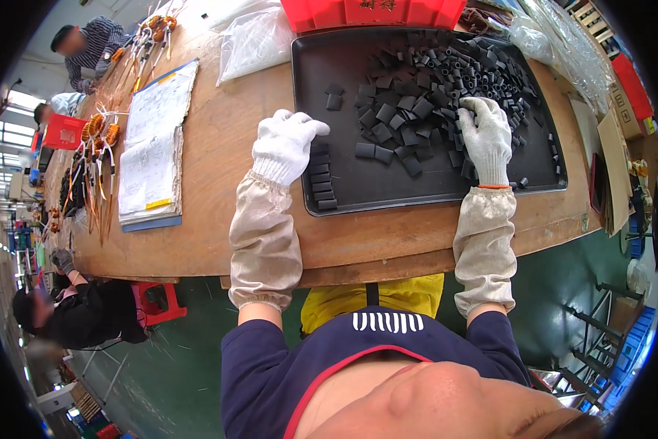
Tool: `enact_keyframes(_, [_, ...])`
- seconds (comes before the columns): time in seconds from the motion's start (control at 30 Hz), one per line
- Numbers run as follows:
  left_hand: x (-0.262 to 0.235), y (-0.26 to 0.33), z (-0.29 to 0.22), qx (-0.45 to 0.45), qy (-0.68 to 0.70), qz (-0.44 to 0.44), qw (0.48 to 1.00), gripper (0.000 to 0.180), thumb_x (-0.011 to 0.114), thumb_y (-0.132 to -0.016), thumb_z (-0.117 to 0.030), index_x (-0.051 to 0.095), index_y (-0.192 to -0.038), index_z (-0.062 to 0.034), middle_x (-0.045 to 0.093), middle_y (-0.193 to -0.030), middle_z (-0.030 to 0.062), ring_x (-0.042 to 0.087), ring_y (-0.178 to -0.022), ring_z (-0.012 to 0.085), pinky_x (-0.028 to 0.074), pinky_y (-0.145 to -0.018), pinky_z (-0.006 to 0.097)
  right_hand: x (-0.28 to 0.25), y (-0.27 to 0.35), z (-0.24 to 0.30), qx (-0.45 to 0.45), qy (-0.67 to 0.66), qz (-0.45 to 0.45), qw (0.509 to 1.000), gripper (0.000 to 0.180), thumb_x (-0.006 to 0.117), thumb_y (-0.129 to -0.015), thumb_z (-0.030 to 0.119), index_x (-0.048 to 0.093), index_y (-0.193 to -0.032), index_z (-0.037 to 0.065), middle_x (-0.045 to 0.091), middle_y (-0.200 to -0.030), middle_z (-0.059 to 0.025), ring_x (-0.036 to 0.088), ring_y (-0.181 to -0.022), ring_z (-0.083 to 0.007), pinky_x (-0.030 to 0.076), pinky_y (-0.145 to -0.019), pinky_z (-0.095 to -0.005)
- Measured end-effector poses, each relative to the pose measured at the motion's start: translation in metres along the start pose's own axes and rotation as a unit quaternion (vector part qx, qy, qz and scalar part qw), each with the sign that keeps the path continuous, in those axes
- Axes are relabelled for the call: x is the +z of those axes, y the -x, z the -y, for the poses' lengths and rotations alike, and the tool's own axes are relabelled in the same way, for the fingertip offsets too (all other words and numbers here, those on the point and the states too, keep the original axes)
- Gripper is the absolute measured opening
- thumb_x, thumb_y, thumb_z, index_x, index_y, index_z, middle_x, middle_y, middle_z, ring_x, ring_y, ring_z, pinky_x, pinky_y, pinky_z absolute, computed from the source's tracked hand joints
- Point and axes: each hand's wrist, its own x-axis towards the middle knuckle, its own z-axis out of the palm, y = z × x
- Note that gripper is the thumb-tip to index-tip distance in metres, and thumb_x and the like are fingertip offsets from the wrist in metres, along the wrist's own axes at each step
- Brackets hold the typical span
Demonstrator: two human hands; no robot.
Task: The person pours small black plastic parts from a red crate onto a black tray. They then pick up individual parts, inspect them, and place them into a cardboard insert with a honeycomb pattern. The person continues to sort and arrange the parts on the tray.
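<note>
A black tray [417,197] in front of me holds a loose heap of short black tube pieces [409,110], some flat and some round. At the tray's left edge several flat black pieces [320,175] lie in a neat column. My left hand [285,143], in a white knit glove, is over the left rim just above that column. Its fingers are curled, and whether they hold a piece is hidden. My right hand [486,135], gloved too, reaches into the right part of the heap. Its thumb and fingers are bent together among the pieces; what they grip is unclear.
A red bin [373,13] stands behind the tray, with a clear plastic bag [254,44] beside it. Left lie papers on a clipboard [152,146] and wired copper coils [98,135]. Cardboard [614,161] stands at right. Other people work along the table's left side.
</note>
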Motion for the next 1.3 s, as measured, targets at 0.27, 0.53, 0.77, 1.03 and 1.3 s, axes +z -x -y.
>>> enact_keyframes(0.27, [0.000,0.006,-0.007,0.002,0.033,0.056,0.998,0.044,0.056,-0.086,0.002,0.077,-0.110,-0.0294,0.073,-0.113,0.0006,0.064,-0.111,0.0294,0.052,-0.097,0.042,-0.004,-0.001,0.004,0.006,-0.012,0.010,1.000,0.016,0.072,-0.091,0.021,0.075,-0.105,0.013,0.072,-0.109,-0.0077,0.067,-0.102,-0.0319,0.052,-0.092,-0.0429])
enact_keyframes(0.53, [0.001,0.009,0.003,0.056,0.064,0.091,0.992,0.043,0.058,-0.084,0.004,0.077,-0.106,-0.0277,0.073,-0.113,0.0025,0.065,-0.108,0.0294,0.053,-0.095,0.042,-0.003,0.000,0.003,-0.002,-0.010,0.000,1.000,0.017,0.073,-0.091,0.021,0.075,-0.105,0.013,0.072,-0.109,-0.0071,0.067,-0.103,-0.0319,0.052,-0.092,-0.0430])
enact_keyframes(0.77, [0.002,-0.011,-0.039,0.128,0.161,-0.094,0.974,0.032,0.077,-0.077,-0.011,0.073,-0.109,-0.0159,0.072,-0.111,0.0021,0.066,-0.104,0.0283,0.054,-0.090,0.043,-0.005,-0.001,-0.006,0.003,0.026,-0.038,0.999,0.014,0.071,-0.091,0.020,0.076,-0.104,0.017,0.072,-0.107,-0.0050,0.067,-0.102,-0.0309,0.053,-0.091,-0.0437])
enact_keyframes(1.03, [0.024,-0.017,-0.069,0.123,0.038,-0.073,0.989,0.027,0.081,-0.078,-0.020,0.070,-0.102,-0.0151,0.068,-0.093,0.0017,0.067,-0.093,0.0252,0.053,-0.080,0.040,-0.005,-0.001,-0.003,0.004,0.047,0.032,0.998,0.016,0.075,-0.088,0.026,0.077,-0.102,0.017,0.070,-0.103,-0.0078,0.065,-0.101,-0.0320,0.053,-0.089,-0.0439])
enact_keyframes(1.3, [0.015,-0.013,-0.067,0.048,0.240,-0.093,0.965,0.017,0.077,-0.087,-0.009,0.071,-0.102,-0.0125,0.071,-0.089,0.0040,0.070,-0.082,0.0197,0.054,-0.074,0.034,0.006,0.001,-0.010,0.024,0.092,0.042,0.995,0.020,0.075,-0.089,0.030,0.078,-0.102,0.015,0.070,-0.107,-0.0072,0.065,-0.104,-0.0316,0.051,-0.092,-0.0450])
